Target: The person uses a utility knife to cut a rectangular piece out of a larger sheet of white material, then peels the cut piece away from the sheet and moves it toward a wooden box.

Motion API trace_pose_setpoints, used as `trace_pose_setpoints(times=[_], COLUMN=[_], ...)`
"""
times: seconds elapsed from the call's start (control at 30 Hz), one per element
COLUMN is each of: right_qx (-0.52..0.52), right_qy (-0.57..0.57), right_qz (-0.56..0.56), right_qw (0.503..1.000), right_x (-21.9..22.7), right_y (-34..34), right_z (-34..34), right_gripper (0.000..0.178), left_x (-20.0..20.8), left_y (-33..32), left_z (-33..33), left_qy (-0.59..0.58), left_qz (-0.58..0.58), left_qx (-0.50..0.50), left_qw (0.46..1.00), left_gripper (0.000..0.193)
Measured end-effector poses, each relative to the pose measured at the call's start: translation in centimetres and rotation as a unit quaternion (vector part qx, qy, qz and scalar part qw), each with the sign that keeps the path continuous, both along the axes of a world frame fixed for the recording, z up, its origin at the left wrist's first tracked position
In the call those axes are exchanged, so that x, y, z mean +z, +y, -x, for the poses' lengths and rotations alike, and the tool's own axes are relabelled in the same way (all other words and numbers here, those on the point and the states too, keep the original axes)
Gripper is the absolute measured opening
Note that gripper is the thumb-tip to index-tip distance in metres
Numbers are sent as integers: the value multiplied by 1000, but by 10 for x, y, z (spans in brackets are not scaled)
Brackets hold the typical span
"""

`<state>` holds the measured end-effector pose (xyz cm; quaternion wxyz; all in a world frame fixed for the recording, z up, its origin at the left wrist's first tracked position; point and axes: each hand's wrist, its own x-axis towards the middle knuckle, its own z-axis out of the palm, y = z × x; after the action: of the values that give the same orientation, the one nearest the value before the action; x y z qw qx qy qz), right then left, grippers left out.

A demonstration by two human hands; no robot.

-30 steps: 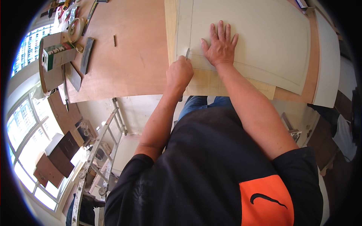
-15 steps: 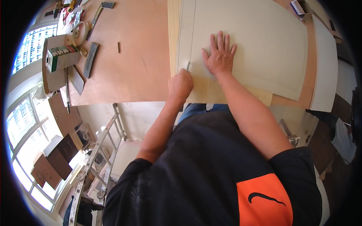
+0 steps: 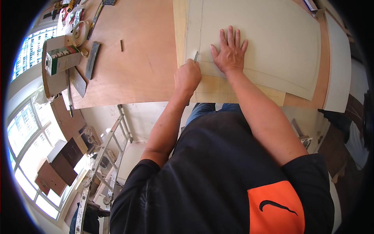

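A large pale grey-beige sheet [image 3: 272, 46] lies on the workbench, with thin lines marked along its left and near edges. My left hand [image 3: 187, 76] is closed round a knife [image 3: 196, 56], whose blade points away from me. The blade meets the sheet at or beside the left line; the handle is mostly hidden in my fist. To its right, my right hand [image 3: 230, 56] lies flat on the sheet with its fingers spread. Under the sheet, a light wooden board [image 3: 218, 89] shows along the left and near edges.
The reddish-brown workbench [image 3: 140, 74] carries a short thin stick [image 3: 121, 45], a dark flat bar [image 3: 92, 60], a tape roll [image 3: 80, 34] and a green-and-white box [image 3: 63, 59] at left. A white panel [image 3: 338, 66] stands at right. Below left is a metal ladder [image 3: 105, 146].
My left hand has moved the knife a little farther from me along the marked line. The right hand stays flat, slightly farther forward. The whole view has shifted slightly.
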<state>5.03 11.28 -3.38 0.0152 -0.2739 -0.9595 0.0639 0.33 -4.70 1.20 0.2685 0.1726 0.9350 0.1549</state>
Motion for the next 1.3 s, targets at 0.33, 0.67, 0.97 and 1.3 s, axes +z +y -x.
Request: trace_pose_setpoints(times=[0.33,0.67,0.97,1.3], right_qx=[4,5,5,4], right_qy=[7,10,2,-6], right_qz=[-11,-1,11,23], right_qw=[1000,1000,1000,1000], right_x=[1,1,2,1], right_y=[0,-1,1,3], right_z=[0,-1,1,1], right_gripper=[70,69,70,70], left_x=[-3,-4,-4,-14], left_y=[3,-11,-12,-20], left_z=[-1,-17,-17,-10], left_qy=[8,-6,-22,-5], left_qz=[-23,-2,-2,-37], left_qx=[4,7,17,43], left_qw=[1000,1000,1000,998], left_gripper=[35,35,36,34])
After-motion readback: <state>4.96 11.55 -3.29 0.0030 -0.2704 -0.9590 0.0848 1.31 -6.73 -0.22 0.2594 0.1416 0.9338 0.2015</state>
